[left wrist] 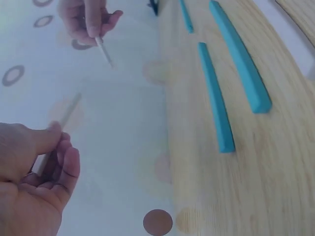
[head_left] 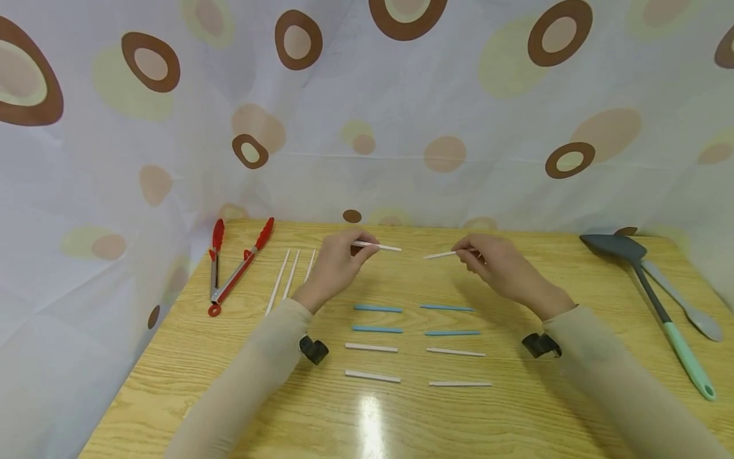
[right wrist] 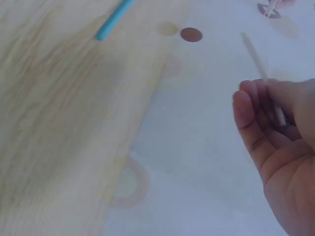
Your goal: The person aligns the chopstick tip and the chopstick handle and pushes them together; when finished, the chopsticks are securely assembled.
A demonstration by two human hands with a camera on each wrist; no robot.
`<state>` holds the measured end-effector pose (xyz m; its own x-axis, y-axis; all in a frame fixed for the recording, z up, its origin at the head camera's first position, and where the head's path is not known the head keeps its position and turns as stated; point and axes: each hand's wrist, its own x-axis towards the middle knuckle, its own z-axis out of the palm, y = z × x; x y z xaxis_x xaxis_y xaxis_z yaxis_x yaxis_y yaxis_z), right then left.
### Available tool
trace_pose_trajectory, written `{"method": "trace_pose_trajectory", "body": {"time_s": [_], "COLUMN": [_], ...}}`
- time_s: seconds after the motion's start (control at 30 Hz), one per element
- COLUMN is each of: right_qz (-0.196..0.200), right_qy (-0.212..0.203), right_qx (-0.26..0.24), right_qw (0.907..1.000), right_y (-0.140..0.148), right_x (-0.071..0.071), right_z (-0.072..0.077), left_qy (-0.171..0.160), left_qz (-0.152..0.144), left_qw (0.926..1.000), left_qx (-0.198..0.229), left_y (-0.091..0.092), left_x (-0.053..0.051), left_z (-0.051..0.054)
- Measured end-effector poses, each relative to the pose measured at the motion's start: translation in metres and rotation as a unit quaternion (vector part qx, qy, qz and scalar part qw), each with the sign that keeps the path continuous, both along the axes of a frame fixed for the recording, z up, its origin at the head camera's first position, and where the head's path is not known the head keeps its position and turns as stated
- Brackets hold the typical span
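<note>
My left hand (head_left: 337,260) pinches a short white stick (head_left: 390,248) between thumb and fingers, its free end pointing right. Opposite it, my right hand (head_left: 501,262) pinches another short white stick (head_left: 440,255) that points left. A gap separates the two sticks, and both are held above the far part of the table (head_left: 533,408). The right wrist view shows my curled fingers around a pale stick (right wrist: 253,54). Nearer me lie two columns of short sticks: blue sticks (head_left: 378,308) (head_left: 447,308) at the back, white sticks (head_left: 371,347) (head_left: 455,352) in front.
Three longer white sticks (head_left: 278,284) lie left of my left hand, partly hidden by it. Red-tipped tongs (head_left: 237,274) lie spread at the far left. On the right are a dark spatula with a mint handle (head_left: 688,360) and a grey spoon (head_left: 704,323). A patterned curtain (head_left: 367,115) hangs behind.
</note>
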<state>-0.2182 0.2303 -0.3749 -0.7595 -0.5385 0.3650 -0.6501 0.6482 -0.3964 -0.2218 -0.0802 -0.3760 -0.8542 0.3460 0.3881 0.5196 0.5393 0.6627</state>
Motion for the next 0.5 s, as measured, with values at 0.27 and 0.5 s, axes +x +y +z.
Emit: {"method": "trace_pose_trajectory", "body": {"time_s": [0.27,0.5], "right_qz": [0.009,0.024], "right_qy": [0.068,0.063], "right_qx": [-0.092,-0.144], "right_qw": [0.9934,0.9872], "right_y": [-0.002,-0.007], "right_x": [0.006,0.01], "right_z": [0.011,0.014], "left_qy": [-0.08,-0.11], "left_qz": [-0.002,-0.014], "left_qw": [0.9825,0.9702], "left_qx": [0.168,0.215], "left_y": [0.001,0.004], "left_x": [0.004,0.008], "left_z": [0.003,0.007]}}
